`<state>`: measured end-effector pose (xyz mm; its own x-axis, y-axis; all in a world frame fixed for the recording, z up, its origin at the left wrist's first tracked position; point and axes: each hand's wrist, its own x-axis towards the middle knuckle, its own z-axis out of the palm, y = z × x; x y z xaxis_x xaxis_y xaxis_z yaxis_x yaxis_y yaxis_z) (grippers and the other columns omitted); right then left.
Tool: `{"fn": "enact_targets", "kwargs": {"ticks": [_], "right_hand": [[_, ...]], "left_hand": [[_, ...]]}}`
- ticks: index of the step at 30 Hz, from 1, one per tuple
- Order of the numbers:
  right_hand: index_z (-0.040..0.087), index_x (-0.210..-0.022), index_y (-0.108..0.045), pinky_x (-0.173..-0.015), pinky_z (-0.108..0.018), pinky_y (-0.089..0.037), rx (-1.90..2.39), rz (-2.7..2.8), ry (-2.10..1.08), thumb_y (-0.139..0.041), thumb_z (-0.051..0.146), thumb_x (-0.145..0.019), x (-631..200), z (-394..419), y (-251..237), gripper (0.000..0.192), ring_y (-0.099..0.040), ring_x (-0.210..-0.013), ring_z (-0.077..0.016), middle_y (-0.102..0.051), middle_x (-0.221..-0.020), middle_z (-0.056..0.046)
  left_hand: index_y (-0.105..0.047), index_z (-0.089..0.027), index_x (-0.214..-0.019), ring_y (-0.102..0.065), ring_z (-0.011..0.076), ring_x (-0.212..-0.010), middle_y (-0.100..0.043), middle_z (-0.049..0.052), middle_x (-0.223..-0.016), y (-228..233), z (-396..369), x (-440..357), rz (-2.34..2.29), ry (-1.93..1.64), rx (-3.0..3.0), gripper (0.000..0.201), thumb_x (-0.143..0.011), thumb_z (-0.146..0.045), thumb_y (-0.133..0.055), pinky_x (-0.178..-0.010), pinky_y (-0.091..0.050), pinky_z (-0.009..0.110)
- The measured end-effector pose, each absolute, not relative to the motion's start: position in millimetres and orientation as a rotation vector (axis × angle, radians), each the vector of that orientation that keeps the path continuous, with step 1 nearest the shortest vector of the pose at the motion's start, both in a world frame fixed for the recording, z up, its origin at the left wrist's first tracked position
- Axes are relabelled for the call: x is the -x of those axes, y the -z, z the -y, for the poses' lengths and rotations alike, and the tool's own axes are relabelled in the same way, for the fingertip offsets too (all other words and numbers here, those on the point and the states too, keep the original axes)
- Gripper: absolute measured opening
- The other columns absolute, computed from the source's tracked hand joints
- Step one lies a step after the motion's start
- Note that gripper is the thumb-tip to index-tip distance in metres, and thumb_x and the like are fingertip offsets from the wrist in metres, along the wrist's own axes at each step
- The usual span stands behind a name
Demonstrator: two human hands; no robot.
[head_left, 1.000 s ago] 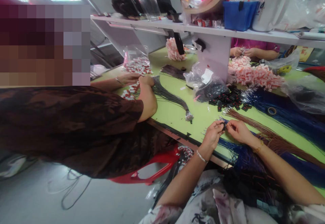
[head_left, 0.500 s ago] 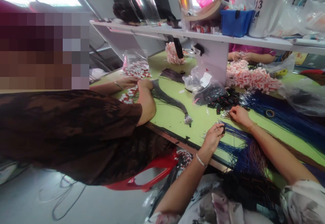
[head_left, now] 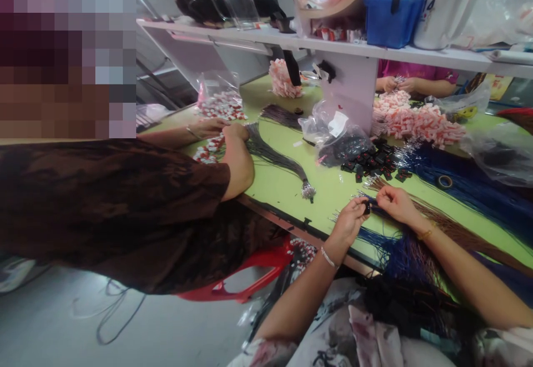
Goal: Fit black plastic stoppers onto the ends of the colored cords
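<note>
Between the fingertips of my left hand (head_left: 350, 221) is a small black plastic connector housing (head_left: 366, 207). My right hand (head_left: 395, 203) is closed in a pinch just to the right of the housing, on a thin wire that is mostly hidden by the fingers. Beside and behind that hand lies a bundle of brown wires (head_left: 443, 217) with bare metal ends pointing left. Blue wires (head_left: 381, 238) with metal tips spread on the table beneath both hands. A pile of black connector housings (head_left: 377, 159) lies beyond them.
At the left, a co-worker's hands (head_left: 222, 128) are among red-and-white connectors and a grey wire bundle (head_left: 278, 156). Pink connectors (head_left: 420, 120) are heaped at the back. A tape roll (head_left: 444, 181) rests on dark blue wires. Over the table runs a loaded shelf (head_left: 350, 49).
My right hand has drawn back from the ends of the brown wires and come down close to the housing. My left hand keeps hold of the housing. The view has shifted slightly.
</note>
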<state>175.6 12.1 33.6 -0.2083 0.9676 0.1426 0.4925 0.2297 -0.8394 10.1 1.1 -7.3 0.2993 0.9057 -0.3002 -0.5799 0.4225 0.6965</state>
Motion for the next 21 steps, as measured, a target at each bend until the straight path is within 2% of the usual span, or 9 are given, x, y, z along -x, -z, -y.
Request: {"fn": "enact_targets", "kwargs": {"ticks": [7,21], "right_hand": [[0.016,-0.063,-0.055,-0.047,-0.02,-0.025,1.412,1.865,-0.781,-0.054,0.025,-0.074,-168,4,-23,0.015,-0.034,-0.048,-0.0074,-0.043,-0.051,0.005],[0.016,-0.061,-0.055,-0.047,-0.02,-0.027,1.486,1.877,-0.698,-0.054,0.022,-0.071,-165,4,-22,0.012,-0.037,-0.047,-0.008,-0.048,-0.051,0.004]], "left_hand": [[-0.065,-0.014,-0.091,-0.056,0.0121,-0.076,-0.062,0.005,-0.086,9,0,-9,-0.715,-1.038,-0.522,0.028,-0.065,-0.021,-0.075,-0.07,-0.044,0.024],[-0.065,-0.014,-0.091,-0.057,0.0118,-0.074,-0.063,0.004,-0.082,8,3,-12,-0.741,-1.061,-0.582,0.032,-0.062,-0.022,-0.077,-0.071,-0.044,0.025]]}}
